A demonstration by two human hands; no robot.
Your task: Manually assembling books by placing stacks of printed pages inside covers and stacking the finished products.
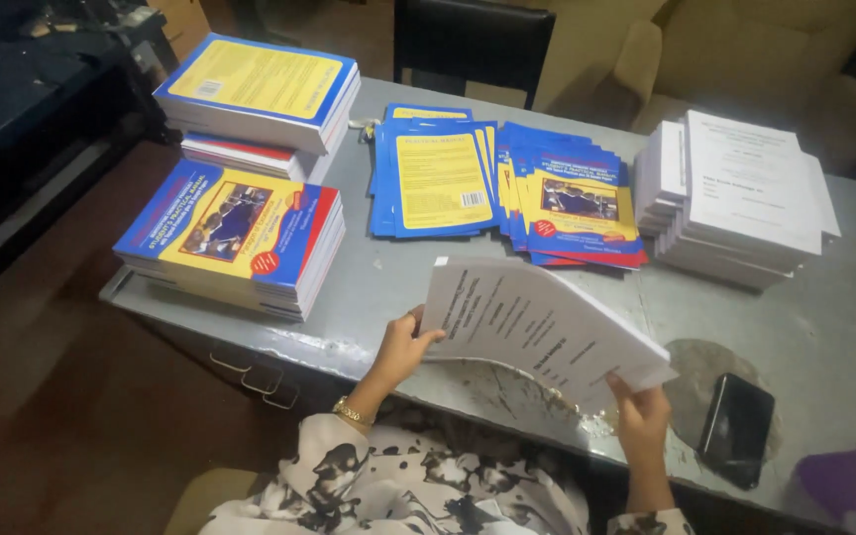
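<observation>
Left hand (400,349) and right hand (639,414) each pinch 1 unbound sheaf of printed pages (537,332) near the black phone (736,428), below 2 fanned cover piles.

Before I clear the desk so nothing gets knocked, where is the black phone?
In the head view, the black phone lies at the grey table's near right edge, just right of the right hand.

Both hands hold one thick bundle of white printed sheets (547,332) tilted above the grey table (834,327): left hand (403,349) at its left edge, right hand (641,411) at its lower right corner. Loose blue-and-yellow covers (502,188) lie fanned beyond it. A black phone (737,428) lies near the right hand.
</observation>
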